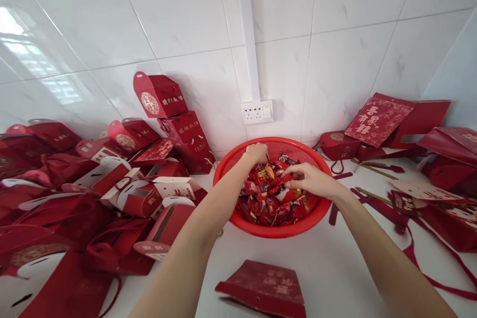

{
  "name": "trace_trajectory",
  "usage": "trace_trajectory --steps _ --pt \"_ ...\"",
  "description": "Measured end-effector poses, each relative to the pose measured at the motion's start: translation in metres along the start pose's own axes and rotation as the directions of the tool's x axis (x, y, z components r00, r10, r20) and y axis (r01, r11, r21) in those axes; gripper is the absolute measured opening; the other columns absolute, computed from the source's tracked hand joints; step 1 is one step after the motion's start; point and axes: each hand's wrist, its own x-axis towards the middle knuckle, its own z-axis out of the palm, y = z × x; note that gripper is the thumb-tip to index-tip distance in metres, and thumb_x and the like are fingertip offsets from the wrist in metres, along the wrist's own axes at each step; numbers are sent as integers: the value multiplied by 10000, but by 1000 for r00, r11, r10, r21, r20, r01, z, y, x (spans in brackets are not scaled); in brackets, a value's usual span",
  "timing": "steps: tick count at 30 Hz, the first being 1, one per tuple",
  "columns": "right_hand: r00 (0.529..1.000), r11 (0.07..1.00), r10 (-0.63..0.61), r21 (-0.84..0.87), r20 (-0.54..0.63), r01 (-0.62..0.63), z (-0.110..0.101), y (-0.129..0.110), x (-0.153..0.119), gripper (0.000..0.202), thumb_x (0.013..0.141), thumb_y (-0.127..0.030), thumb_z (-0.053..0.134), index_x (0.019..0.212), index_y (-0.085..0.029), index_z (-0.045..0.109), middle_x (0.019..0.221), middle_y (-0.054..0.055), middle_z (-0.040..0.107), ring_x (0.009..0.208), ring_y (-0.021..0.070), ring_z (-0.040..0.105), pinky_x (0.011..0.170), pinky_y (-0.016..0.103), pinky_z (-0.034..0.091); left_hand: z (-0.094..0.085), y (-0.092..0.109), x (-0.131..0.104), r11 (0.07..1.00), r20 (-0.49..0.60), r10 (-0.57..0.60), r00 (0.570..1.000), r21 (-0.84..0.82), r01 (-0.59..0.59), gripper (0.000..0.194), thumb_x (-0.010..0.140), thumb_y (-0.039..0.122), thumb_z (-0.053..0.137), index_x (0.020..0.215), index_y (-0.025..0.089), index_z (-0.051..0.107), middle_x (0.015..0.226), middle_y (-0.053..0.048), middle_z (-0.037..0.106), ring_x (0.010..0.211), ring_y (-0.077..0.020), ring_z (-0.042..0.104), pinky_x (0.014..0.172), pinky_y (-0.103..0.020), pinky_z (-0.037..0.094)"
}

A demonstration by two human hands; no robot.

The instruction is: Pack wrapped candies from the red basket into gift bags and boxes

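A red plastic basket [276, 231] holds a heap of small wrapped candies [266, 191], mostly red. My left hand [258, 153] is over the back left part of the heap, its fingers curled and their tips hidden. On the right side, my right hand [307, 179] reaches in from the right, thumb and fingers apart and touching the candies; nothing is plainly held between them. In front of the basket, a dark red box [266, 288] lies on the white table.
Many red gift boxes [126, 198] crowd the left side, with a stack of boxes [186, 131] against the tiled wall. More boxes [380, 119] and red ribbons [383, 208] lie at the right. A socket [257, 112] is behind the basket.
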Motion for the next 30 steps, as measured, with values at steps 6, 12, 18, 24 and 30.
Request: trace_trajectory --steps 6,12,18,24,30 --pt "984 983 31 186 -176 2 2 4 2 346 759 -450 650 1000 -204 676 780 5 610 703 186 543 648 316 408 3 -2 -5 1000 -13 -3 1000 -9 3 420 795 211 741 1215 196 749 1311 -173 691 1275 -323 621 1020 -379 550" --pt "962 986 55 169 -266 -10 4 6 3 286 779 -379 602 1022 -231 629 916 23 645 776 196 570 701 332 454 0 -6 -10 997 -29 62 998 -46 -63 345 841 148 652 1163 183 773 1229 -144 731 1184 -279 669 996 -342 554" --pt "920 977 53 212 -389 34 3 2 2 209 748 -279 575 950 -237 607 1102 49 678 840 201 607 724 335 504 2 -5 -9 997 -13 59 998 -45 -60 351 861 255 673 1178 125 748 1278 -184 702 1227 -301 639 1007 -323 532" --pt "928 986 31 162 -370 31 4 6 4 157 666 -160 562 789 -220 640 908 28 716 855 202 659 778 326 513 7 -3 -3 999 87 28 996 -40 -25 449 838 318 708 1211 70 728 1273 -245 694 1193 -351 654 970 -390 558" --pt "910 986 58 167 -410 13 5 4 3 233 599 -120 541 746 -222 689 856 24 741 784 207 669 708 320 521 7 1 -7 998 73 39 997 -45 -36 404 811 236 713 1198 125 749 1296 -217 690 1220 -337 645 1017 -383 522"
